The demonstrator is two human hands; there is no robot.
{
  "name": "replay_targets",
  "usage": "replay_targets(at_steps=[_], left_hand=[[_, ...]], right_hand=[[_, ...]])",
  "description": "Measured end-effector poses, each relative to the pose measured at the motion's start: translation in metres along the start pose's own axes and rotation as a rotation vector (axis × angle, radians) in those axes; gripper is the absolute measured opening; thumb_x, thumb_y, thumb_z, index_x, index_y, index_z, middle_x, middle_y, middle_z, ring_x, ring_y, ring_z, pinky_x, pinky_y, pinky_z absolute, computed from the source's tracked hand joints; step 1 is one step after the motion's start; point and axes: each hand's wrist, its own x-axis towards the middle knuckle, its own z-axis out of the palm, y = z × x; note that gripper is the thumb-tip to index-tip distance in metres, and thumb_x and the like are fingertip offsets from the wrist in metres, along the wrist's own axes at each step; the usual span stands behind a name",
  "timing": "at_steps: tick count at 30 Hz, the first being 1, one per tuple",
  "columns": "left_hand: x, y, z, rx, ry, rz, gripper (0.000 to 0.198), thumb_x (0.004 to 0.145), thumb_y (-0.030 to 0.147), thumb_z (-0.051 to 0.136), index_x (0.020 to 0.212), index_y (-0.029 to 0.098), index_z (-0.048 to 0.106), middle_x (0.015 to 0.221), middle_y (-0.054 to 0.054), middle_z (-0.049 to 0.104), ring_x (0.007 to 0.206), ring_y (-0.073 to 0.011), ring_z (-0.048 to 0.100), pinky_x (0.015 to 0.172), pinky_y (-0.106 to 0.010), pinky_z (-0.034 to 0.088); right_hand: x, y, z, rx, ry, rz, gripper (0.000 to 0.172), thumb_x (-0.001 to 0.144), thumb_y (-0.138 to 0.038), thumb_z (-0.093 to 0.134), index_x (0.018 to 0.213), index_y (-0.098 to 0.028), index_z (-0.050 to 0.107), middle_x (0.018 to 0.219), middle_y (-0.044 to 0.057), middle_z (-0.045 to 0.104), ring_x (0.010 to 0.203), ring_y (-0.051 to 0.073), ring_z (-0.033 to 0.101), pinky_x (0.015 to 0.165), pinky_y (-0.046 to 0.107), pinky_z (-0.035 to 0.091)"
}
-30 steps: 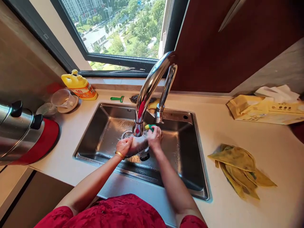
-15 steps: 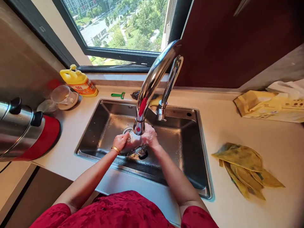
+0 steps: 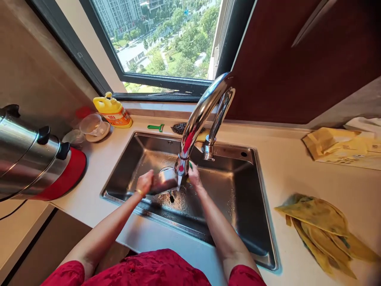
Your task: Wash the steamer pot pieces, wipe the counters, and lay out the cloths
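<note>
In the sink (image 3: 247, 210), my left hand (image 3: 145, 182) is closed at the left end of a broad, shiny metal thing that looks like a kitchen knife (image 3: 166, 178); motion smears its outline. Its right end lies by the faucet (image 3: 195, 123), whose stream runs down there. My right hand (image 3: 195, 175) is just right of the faucet mouth, fingers closed around a small green and yellow thing (image 3: 191, 164), perhaps a sponge, mostly hidden. Water splashes on the sink bottom below.
Behind the sink lie a green peeler (image 3: 155, 127), a dark scrubber (image 3: 179, 128) and a small tap (image 3: 209, 149). A yellow detergent jug (image 3: 114, 113), plastic bowl (image 3: 91, 125) and steel-and-red appliance (image 3: 70, 174) are left. Yellow-brown cloth (image 3: 321, 226) and a paper package (image 3: 342, 147) are right.
My hands have moved apart, the right one off the metal thing, showing the green and yellow bit. The metal thing has tilted and shifted slightly. The whole view has shifted a little.
</note>
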Motion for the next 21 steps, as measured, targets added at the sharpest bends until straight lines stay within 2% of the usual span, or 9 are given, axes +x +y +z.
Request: replay_targets(at_steps=[2,4,7,9,11,13,15,18,21], left_hand=[[-0.007,0.015,0.022,0.074,-0.12,0.043,0.04,0.083,0.036,0.061,0.048,0.02,0.049,0.054,-0.002,0.046,0.067,-0.0179,0.05,0.063,-0.023,0.029],[-0.014,0.026,0.038,0.124,-0.178,0.028,0.041,0.082,0.027,0.06,0.045,0.02,0.046,0.05,-0.002,0.038,0.067,-0.02,0.05,0.064,-0.024,0.029],[-0.018,0.032,0.041,0.165,-0.192,0.007,0.042,0.081,0.018,0.058,0.043,0.021,0.04,0.047,-0.001,0.031,0.066,-0.0218,0.051,0.066,-0.026,0.03],[-0.019,0.033,0.035,0.195,-0.219,0.018,0.037,0.078,0.015,0.06,0.045,0.02,0.043,0.049,-0.001,0.035,0.067,-0.0218,0.052,0.068,-0.026,0.032],[-0.023,0.035,0.033,0.203,-0.285,0.04,0.024,0.076,0.015,0.064,0.054,0.019,0.053,0.055,-0.002,0.047,0.069,-0.0211,0.054,0.07,-0.026,0.035],[-0.03,0.04,0.039,0.177,-0.36,0.076,0.007,0.076,0.015,0.064,0.071,0.019,0.061,0.068,-0.003,0.059,0.072,-0.0205,0.056,0.071,-0.026,0.038],[-0.039,0.046,0.049,0.151,-0.385,0.105,0.004,0.08,0.016,0.059,0.081,0.018,0.063,0.078,-0.004,0.064,0.074,-0.02,0.055,0.071,-0.026,0.039],[-0.047,0.053,0.06,0.102,-0.347,0.144,0.008,0.08,0.013,0.055,0.074,0.017,0.059,0.074,-0.004,0.062,0.07,-0.0181,0.052,0.068,-0.026,0.037],[-0.045,0.052,0.059,-0.049,-0.376,0.195,0.013,0.079,0.018,0.056,0.066,0.017,0.057,0.067,-0.002,0.058,0.066,-0.0155,0.048,0.068,-0.025,0.036]], right_hand=[[-0.013,-0.027,0.017,-0.031,-0.074,-0.045,0.042,0.087,-0.048,0.048,0.111,-0.021,0.069,0.096,0.008,0.071,0.094,0.022,0.062,0.091,0.038,0.049],[-0.035,-0.048,0.031,-0.069,-0.154,-0.098,0.038,0.089,-0.042,0.047,0.114,-0.023,0.068,0.097,0.008,0.071,0.096,0.022,0.063,0.09,0.037,0.05],[-0.064,-0.059,0.038,-0.117,-0.214,-0.198,0.038,0.092,-0.034,0.044,0.124,-0.027,0.064,0.109,0.007,0.07,0.106,0.023,0.061,0.095,0.037,0.049],[-0.074,-0.057,0.03,-0.15,-0.203,-0.26,0.038,0.092,-0.031,0.045,0.126,-0.028,0.062,0.114,0.007,0.068,0.109,0.022,0.06,0.097,0.038,0.047],[-0.077,-0.053,0.016,-0.194,-0.161,-0.301,0.034,0.092,-0.032,0.046,0.118,-0.027,0.066,0.106,0.007,0.069,0.105,0.023,0.059,0.098,0.041,0.047],[-0.076,-0.053,0.0,-0.242,-0.105,-0.308,0.03,0.092,-0.035,0.046,0.108,-0.025,0.07,0.098,0.009,0.067,0.102,0.024,0.058,0.097,0.043,0.046],[-0.074,-0.057,-0.015,-0.282,-0.111,-0.32,0.03,0.092,-0.037,0.047,0.101,-0.023,0.072,0.099,0.01,0.066,0.103,0.025,0.057,0.098,0.044,0.045],[-0.065,-0.063,-0.038,-0.3,-0.232,-0.367,0.031,0.092,-0.041,0.05,0.107,-0.024,0.071,0.116,0.01,0.065,0.112,0.025,0.055,0.106,0.047,0.038],[-0.039,-0.043,-0.059,-0.216,-0.266,-0.282,0.038,0.089,-0.043,0.054,0.12,-0.026,0.067,0.125,0.009,0.065,0.118,0.025,0.055,0.109,0.047,0.036]])
